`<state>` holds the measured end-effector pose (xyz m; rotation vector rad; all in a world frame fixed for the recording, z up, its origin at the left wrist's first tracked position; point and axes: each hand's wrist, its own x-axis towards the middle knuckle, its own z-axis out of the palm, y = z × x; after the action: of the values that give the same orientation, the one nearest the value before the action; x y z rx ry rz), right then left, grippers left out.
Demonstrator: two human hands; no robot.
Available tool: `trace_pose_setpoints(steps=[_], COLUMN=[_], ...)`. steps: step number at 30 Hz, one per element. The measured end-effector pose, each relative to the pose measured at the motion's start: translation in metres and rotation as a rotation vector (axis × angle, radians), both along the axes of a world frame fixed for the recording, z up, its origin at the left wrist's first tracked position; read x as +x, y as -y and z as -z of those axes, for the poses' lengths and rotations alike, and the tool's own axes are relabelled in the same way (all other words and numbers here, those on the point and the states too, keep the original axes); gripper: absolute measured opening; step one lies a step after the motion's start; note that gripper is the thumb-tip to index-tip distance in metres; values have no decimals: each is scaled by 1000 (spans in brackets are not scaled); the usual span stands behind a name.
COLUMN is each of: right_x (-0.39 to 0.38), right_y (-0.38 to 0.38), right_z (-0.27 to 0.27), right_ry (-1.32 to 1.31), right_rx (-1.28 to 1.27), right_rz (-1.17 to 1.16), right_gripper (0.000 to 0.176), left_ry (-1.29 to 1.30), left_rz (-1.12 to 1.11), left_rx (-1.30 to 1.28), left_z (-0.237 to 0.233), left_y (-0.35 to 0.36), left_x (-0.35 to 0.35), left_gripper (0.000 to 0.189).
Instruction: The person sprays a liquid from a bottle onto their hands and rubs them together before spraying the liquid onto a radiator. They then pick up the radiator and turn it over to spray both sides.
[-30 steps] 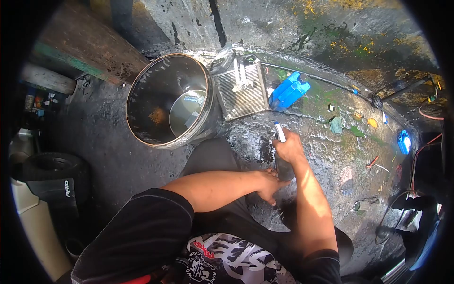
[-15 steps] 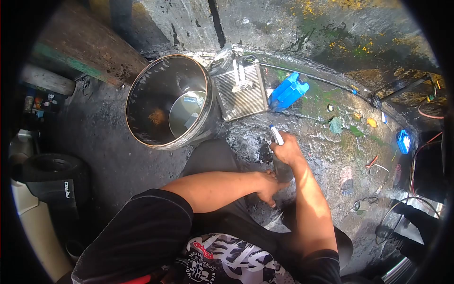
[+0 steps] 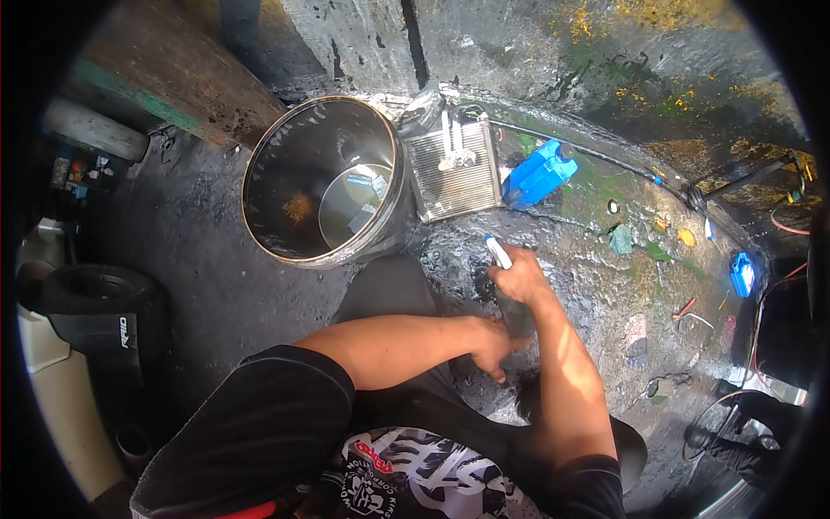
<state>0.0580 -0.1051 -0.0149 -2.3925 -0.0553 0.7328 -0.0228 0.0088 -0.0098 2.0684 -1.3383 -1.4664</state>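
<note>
Comparing with a second earlier, the spray bottle (image 3: 517, 316) is found held over the wet floor (image 3: 605, 290) near the bucket (image 3: 277, 164), right hand (image 3: 521, 281) closed round its neck, left hand (image 3: 491, 339) pressed at its base, nozzle (image 3: 496, 252) swung slightly leftward.

Wet, dark concrete floor (image 3: 605, 285) under the right hand (image 3: 517, 278) and left hand (image 3: 493, 342), flecked with green paint and lit by strong sun. Beyond the right hand, a stained grey wall (image 3: 519, 43) with a black vertical seam. Far left of the left hand, a weathered wooden plank (image 3: 173, 78) and a tyre (image 3: 95, 290).
</note>
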Motion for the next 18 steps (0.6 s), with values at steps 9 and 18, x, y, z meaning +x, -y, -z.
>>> trace_pose_setpoints(steps=[9, 18], right_x=[1, -6], right_y=[1, -13], right_z=[5, -1], right_ry=[-10, 2], right_rx=[81, 54], right_rz=[-35, -100], right_gripper=[39, 39], left_ry=[-9, -64], left_rz=[-14, -23], left_rx=[12, 26], left_z=[1, 0], left_y=[-2, -2], left_x=[1, 3], left_gripper=[112, 109])
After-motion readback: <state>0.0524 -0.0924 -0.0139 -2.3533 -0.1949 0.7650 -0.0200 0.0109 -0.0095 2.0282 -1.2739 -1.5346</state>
